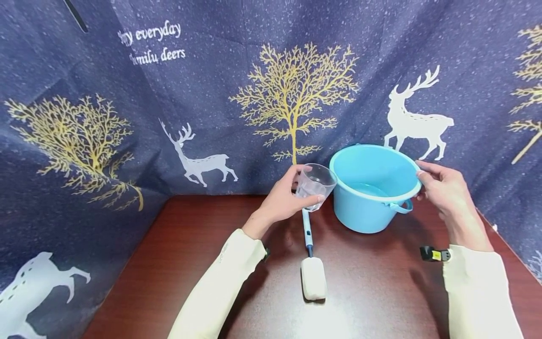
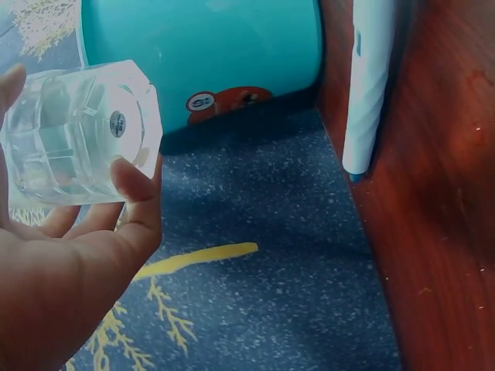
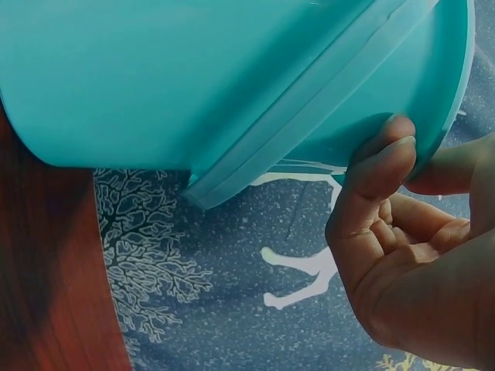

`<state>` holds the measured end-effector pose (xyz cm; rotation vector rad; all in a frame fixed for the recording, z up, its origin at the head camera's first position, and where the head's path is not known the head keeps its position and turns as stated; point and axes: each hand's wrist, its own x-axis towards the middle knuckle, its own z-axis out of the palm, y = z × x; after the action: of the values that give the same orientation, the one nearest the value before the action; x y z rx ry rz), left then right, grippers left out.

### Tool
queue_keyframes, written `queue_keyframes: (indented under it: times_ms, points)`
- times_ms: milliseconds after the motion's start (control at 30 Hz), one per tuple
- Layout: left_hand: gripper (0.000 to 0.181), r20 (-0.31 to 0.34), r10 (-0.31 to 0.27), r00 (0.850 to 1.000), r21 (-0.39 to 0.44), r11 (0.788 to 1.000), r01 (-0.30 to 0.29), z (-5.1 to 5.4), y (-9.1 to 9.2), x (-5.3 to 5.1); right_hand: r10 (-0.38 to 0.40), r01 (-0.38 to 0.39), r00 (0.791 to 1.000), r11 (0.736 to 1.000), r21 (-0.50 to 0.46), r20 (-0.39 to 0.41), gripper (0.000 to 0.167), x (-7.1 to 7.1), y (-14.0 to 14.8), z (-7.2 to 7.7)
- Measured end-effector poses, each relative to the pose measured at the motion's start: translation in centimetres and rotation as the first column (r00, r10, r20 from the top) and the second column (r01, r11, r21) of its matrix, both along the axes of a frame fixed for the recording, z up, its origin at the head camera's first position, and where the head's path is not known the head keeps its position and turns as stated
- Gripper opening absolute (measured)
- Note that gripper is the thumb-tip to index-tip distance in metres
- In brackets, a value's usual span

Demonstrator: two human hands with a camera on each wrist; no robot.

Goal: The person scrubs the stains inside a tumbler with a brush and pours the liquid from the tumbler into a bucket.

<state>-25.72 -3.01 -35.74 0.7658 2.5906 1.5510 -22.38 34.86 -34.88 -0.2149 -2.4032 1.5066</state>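
My left hand (image 1: 284, 200) grips a clear faceted cup (image 1: 312, 188) around its sides, just left of the bucket's rim and raised above the table. The left wrist view shows the cup's base with a small dark mark (image 2: 117, 124). Whether it holds liquid is hard to tell. A light-blue bucket (image 1: 360, 214) stands at the table's back, its handle (image 1: 402, 207) hanging down in front. On the bucket's right side, my right hand (image 1: 448, 190) pinches the rim between thumb and fingers. Inside, the bottom (image 1: 367, 189) looks glossy, perhaps with shallow water.
A sponge brush lies on the brown table (image 1: 190, 245), its white head (image 1: 314, 278) toward me and its pale-blue handle (image 1: 307, 230) running back under the cup. Behind the table hangs a dark-blue cloth (image 1: 254, 28) with deer and trees.
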Motion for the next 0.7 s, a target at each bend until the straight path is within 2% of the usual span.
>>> queue_keyframes:
  times_ms: [167, 467, 700]
  points:
    - [0.088, -0.004, -0.004, 1.0, 0.017, 1.0, 0.004, 0.4, 0.3, -0.3, 0.005, -0.005, 1.0, 1.0, 0.005, -0.002, 0.05, 0.0, -0.1, 0.0]
    - [0.086, -0.021, -0.021, 1.0, 0.01, 1.0, 0.021, 1.1, 0.8, -0.6, -0.006, 0.006, 1.0, 1.0, 0.003, -0.001, 0.05, 0.1, 0.0, 0.1]
    - [0.084, -0.039, -0.008, 0.999, -0.017, 1.0, 0.007, 1.3, 1.1, -1.0, 0.003, -0.003, 1.0, 1.0, 0.013, 0.001, 0.05, 0.1, 0.0, 0.2]
